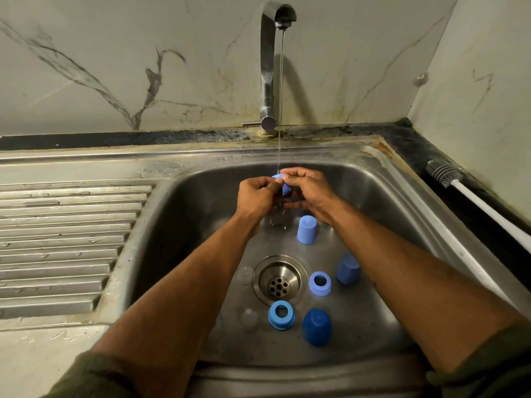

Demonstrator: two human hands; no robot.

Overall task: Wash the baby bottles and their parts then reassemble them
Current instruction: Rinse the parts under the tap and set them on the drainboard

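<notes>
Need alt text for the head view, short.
Both hands, left hand and right hand, hold a small blue bottle part under a thin stream from the tap. More blue caps and rings lie in the steel sink; a bottle brush rests on the right.

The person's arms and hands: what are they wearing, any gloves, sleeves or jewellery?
No gloves: the left hand and right hand are bare, with no ring, watch or bracelet visible. Both forearms are uncovered. Dark olive-green sleeves, of a soft fabric, are pushed up towards the elbows at the bottom corners of the head view.
</notes>
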